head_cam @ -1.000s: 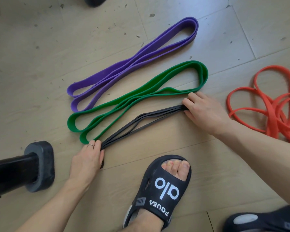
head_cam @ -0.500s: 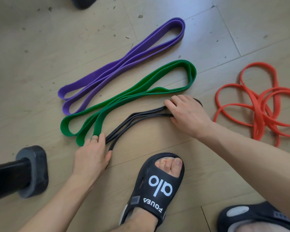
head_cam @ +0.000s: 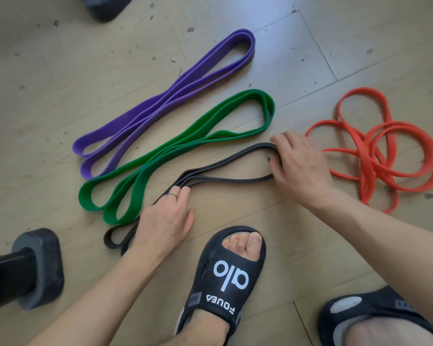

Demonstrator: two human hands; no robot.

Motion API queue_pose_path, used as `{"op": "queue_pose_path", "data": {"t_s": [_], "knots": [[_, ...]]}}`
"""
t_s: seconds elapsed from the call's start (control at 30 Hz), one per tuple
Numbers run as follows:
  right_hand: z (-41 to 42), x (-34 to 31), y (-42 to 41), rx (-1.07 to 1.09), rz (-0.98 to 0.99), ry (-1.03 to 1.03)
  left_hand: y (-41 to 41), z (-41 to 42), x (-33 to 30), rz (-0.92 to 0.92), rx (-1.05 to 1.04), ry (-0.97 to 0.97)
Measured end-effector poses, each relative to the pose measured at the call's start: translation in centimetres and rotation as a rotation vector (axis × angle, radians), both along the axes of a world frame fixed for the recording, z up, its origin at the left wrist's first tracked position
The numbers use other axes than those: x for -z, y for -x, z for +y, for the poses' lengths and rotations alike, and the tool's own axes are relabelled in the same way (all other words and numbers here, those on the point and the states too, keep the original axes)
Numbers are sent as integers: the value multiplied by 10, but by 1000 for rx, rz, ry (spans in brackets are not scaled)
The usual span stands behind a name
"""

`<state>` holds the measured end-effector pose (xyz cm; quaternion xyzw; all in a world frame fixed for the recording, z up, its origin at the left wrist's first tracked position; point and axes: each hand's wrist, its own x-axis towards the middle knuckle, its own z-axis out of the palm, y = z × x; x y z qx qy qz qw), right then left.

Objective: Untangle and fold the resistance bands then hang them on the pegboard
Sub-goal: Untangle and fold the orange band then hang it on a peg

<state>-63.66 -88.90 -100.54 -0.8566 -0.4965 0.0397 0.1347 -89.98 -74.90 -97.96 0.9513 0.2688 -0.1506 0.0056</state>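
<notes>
A thin black resistance band [head_cam: 225,168] lies folded on the wooden floor. My left hand [head_cam: 165,221] presses flat on its strands near the left end, and small loops stick out behind the hand at the lower left. My right hand [head_cam: 300,163] grips the band's right bend, fingers curled on it. A green band [head_cam: 185,151] lies folded just beyond the black one, and a purple band [head_cam: 165,103] lies folded farther back. An orange band [head_cam: 383,151] sits in a tangled heap to the right of my right hand. No pegboard is in view.
My feet in black slides stand at the bottom: one [head_cam: 225,278] centre, one [head_cam: 375,318] at the right corner. A black bar with a grey rubber foot [head_cam: 38,268] lies at the lower left. Another dark object [head_cam: 103,6] touches the top edge.
The black band has gone from taut to slack, with its right loop wider. My left hand slid right along the strands, leaving the left-end loops behind it. The camera view shifted.
</notes>
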Motion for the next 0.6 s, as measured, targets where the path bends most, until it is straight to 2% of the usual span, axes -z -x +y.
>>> {"op": "queue_pose_path", "data": {"t_s": [0.2, 0.33, 0.47, 0.53, 0.6], "knots": [[-58, -4, -38, 386, -13, 208, -67, -18, -2, -115, 176, 79], [-82, 1, -43, 230, -57, 439, -99, -26, -8, -149, 281, 132], [-80, -12, -46, 166, -129, 553, -113, -30, -18, -150, 324, 192], [-78, -23, -47, 120, -120, 569, -117, -31, -28, -139, 317, 249], [-78, -43, -47, 98, -86, 495, -126, -33, -43, -130, 319, 324]]}}
